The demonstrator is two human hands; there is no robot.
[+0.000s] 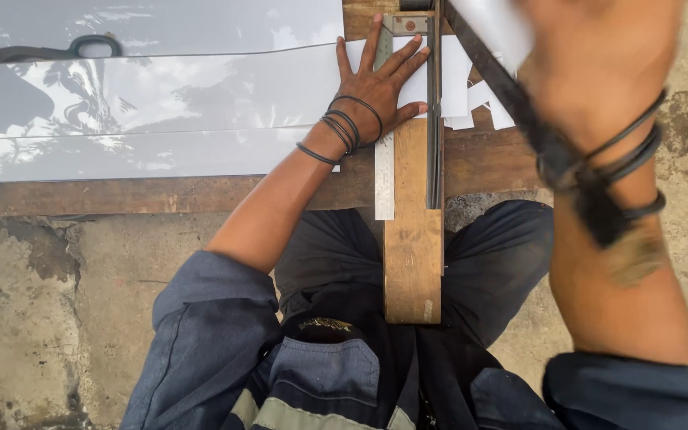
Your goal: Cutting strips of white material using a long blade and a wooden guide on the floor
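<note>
My left hand (380, 84) lies flat with fingers spread on a shiny grey metal sheet (153, 103), pressing its right end next to a steel ruler (384, 179). My right hand (591, 64) is raised close to the camera and blurred, gripping the dark lever handle (511, 87) of a bench cutter. The cutter's blade bar (435, 119) runs along a wooden plank (412, 255) that reaches toward my lap. Small white cut strips (471, 95) lie just right of the blade.
A wooden beam (161, 195) carries the sheets. A dark curved handle tool (49, 49) rests on the sheet at far left. Rough concrete floor (33, 318) lies below and to the right. My knees in dark blue work trousers (487, 263) straddle the plank.
</note>
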